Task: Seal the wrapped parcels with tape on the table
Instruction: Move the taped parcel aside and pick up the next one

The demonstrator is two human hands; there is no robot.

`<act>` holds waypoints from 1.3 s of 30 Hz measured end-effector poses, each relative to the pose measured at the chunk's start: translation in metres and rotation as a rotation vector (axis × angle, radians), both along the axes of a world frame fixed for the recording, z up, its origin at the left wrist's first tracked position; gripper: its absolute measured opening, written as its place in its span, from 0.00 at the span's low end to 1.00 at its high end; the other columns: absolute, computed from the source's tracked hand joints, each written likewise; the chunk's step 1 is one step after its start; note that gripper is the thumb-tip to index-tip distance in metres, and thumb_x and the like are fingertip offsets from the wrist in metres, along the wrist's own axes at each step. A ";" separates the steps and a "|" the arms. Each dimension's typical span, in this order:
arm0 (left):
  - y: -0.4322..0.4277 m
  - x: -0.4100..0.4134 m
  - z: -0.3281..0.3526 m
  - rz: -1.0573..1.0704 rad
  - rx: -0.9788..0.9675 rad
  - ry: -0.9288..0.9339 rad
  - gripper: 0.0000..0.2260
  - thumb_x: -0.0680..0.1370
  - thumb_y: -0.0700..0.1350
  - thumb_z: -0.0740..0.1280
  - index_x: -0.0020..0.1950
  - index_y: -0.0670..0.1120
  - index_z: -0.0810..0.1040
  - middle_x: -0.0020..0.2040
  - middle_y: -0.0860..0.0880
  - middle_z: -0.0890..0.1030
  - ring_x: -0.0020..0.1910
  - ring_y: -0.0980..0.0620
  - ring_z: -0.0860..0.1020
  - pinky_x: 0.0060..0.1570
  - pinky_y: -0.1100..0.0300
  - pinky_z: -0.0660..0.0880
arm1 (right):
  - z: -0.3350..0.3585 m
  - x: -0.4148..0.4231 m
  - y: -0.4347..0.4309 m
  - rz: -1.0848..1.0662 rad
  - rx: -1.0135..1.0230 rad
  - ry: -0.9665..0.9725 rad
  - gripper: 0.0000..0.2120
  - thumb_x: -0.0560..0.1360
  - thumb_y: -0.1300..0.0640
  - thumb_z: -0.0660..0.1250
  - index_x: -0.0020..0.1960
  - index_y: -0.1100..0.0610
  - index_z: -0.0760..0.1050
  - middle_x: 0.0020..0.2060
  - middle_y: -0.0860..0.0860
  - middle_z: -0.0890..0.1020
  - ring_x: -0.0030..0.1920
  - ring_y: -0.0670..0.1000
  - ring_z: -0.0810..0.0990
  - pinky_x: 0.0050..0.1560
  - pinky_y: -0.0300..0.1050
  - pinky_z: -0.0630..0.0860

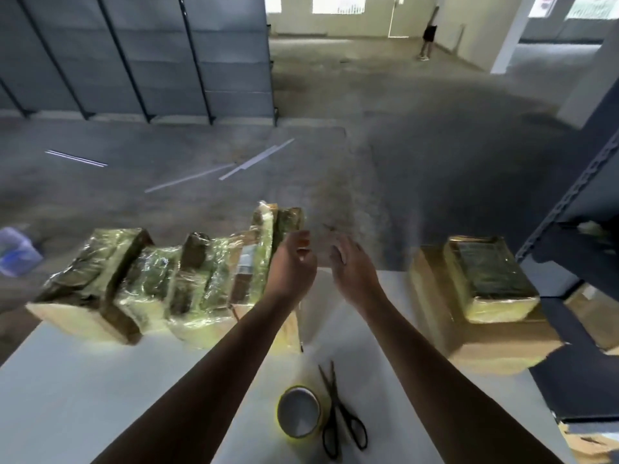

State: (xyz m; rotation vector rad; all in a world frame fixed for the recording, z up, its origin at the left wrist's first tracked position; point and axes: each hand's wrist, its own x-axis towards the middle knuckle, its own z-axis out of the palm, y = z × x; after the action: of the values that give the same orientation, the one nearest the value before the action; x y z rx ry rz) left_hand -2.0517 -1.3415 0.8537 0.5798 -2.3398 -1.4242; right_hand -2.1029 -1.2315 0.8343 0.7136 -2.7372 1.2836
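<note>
Parcels (187, 279) lined the table's (100, 380) far edge; left hand (291, 266) and right hand (351, 272), grips indiscernible through blur, seemingly stretched clear tape, judged next to need pressing onto the upright parcel (268, 236).

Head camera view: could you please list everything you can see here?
wrapped parcels: several in a row, yellowish film, table's left
top parcel: one, yellowish film, on the brown box
brown box: one, table's right
tape roll: one, yellow-edged, near table edge
scissors: one pair, black, right of the tape roll
table: one, white
shelving: grey, far left
left hand: by the upright end parcel; hold unclear
right hand: beside the left; hold unclear
</note>
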 end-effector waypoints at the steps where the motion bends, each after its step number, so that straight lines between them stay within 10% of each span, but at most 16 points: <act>1: -0.014 0.006 0.002 0.023 -0.016 0.003 0.16 0.74 0.35 0.62 0.60 0.42 0.77 0.51 0.46 0.82 0.49 0.46 0.80 0.47 0.55 0.76 | 0.001 0.004 -0.012 0.006 0.013 -0.040 0.15 0.82 0.58 0.55 0.61 0.66 0.73 0.56 0.61 0.78 0.57 0.59 0.75 0.55 0.47 0.69; 8: -0.089 0.039 -0.005 0.033 -0.127 -0.104 0.18 0.76 0.36 0.65 0.66 0.40 0.73 0.60 0.42 0.78 0.57 0.45 0.77 0.50 0.62 0.69 | -0.006 0.024 -0.065 -0.045 0.085 -0.308 0.27 0.80 0.43 0.58 0.72 0.59 0.63 0.68 0.58 0.72 0.66 0.58 0.72 0.64 0.51 0.71; 13: -0.116 0.050 -0.023 -0.050 0.091 -0.261 0.18 0.76 0.44 0.70 0.64 0.43 0.71 0.45 0.47 0.79 0.38 0.50 0.80 0.35 0.58 0.78 | -0.021 0.042 -0.086 -0.128 -0.003 -0.567 0.17 0.77 0.44 0.64 0.58 0.55 0.71 0.51 0.55 0.81 0.45 0.53 0.80 0.42 0.49 0.78; 18: -0.127 0.053 -0.034 -0.181 0.177 -0.260 0.22 0.73 0.48 0.74 0.60 0.45 0.68 0.45 0.48 0.79 0.41 0.49 0.82 0.41 0.49 0.82 | -0.030 0.061 -0.095 -0.308 -0.031 -0.366 0.12 0.79 0.57 0.61 0.57 0.61 0.77 0.46 0.54 0.81 0.45 0.53 0.80 0.47 0.52 0.80; 26: -0.129 0.035 -0.035 -0.132 0.200 -0.234 0.42 0.57 0.70 0.74 0.61 0.45 0.70 0.55 0.49 0.78 0.53 0.48 0.80 0.49 0.50 0.80 | -0.016 0.099 -0.086 -0.378 -0.110 -0.188 0.11 0.80 0.59 0.59 0.61 0.56 0.73 0.47 0.48 0.78 0.42 0.41 0.75 0.35 0.28 0.69; 34: -0.086 0.063 0.011 0.011 0.187 -0.030 0.31 0.59 0.55 0.71 0.58 0.44 0.67 0.53 0.46 0.75 0.49 0.46 0.77 0.47 0.49 0.78 | 0.042 0.092 -0.071 -0.404 -0.164 -0.224 0.24 0.75 0.43 0.66 0.61 0.58 0.66 0.50 0.51 0.75 0.50 0.51 0.76 0.49 0.46 0.73; 36: -0.073 0.072 0.016 0.009 0.169 0.023 0.30 0.64 0.51 0.76 0.59 0.43 0.66 0.54 0.46 0.74 0.50 0.49 0.75 0.43 0.63 0.74 | 0.055 0.090 -0.064 -0.407 -0.103 -0.159 0.24 0.76 0.41 0.65 0.62 0.57 0.67 0.50 0.50 0.75 0.53 0.52 0.77 0.49 0.46 0.72; 39: -0.066 0.077 0.018 0.000 0.146 0.099 0.36 0.60 0.60 0.79 0.58 0.42 0.70 0.53 0.46 0.76 0.49 0.50 0.78 0.42 0.63 0.77 | 0.070 0.090 -0.051 -0.391 0.024 -0.059 0.22 0.78 0.41 0.61 0.62 0.57 0.70 0.53 0.52 0.78 0.55 0.55 0.77 0.48 0.44 0.69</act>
State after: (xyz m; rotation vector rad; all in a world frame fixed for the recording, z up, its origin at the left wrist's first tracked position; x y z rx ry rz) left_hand -1.9752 -1.4078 0.8718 0.5350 -2.1737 -1.5956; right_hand -2.0134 -1.2829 0.9045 0.1269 -2.7508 1.1981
